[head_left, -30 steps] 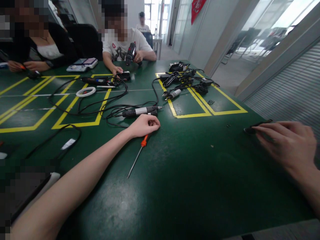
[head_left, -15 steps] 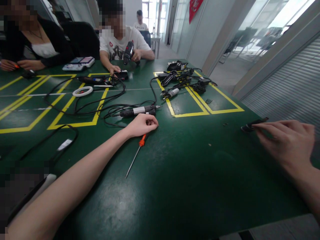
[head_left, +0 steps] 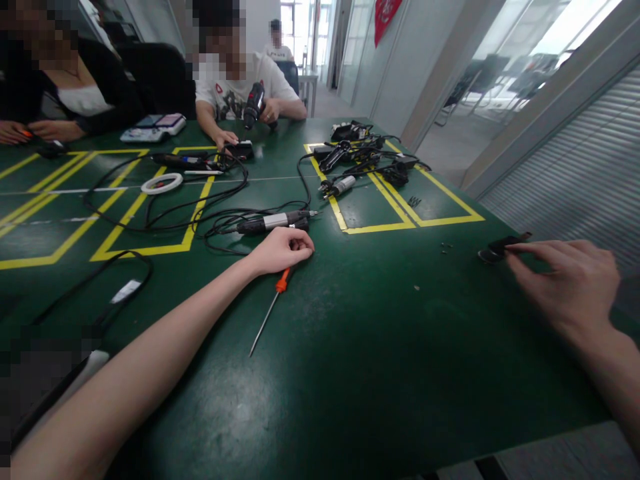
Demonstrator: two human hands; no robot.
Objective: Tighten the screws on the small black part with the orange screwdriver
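Observation:
My left hand (head_left: 283, 251) rests on the table with its fingers curled over the handle of an orange screwdriver (head_left: 281, 283). The handle's upper end is hidden under the hand, and the long metal shaft points back toward me. At the right, my right hand (head_left: 567, 280) pinches a small black part (head_left: 497, 250) between thumb and fingertips. That part has a rounded end low over the table; I cannot make out its kind. Several tiny screw-like pieces (head_left: 447, 247) lie just left of it. Beyond my left hand lies a silver and black pen-shaped power tool (head_left: 275, 222) with a cable.
Black cables, a white tape ring (head_left: 161, 183) and yellow tape rectangles (head_left: 380, 229) spread over the green table (head_left: 390, 360). A cluster of black tools and cords (head_left: 360, 157) lies at the back right. Across the table a person holds a power drill (head_left: 254, 105); another person sits left.
The view has shifted slightly. More tiny pieces now show on the table beside the black part. My right hand keeps its pinch, and my left hand stays in place.

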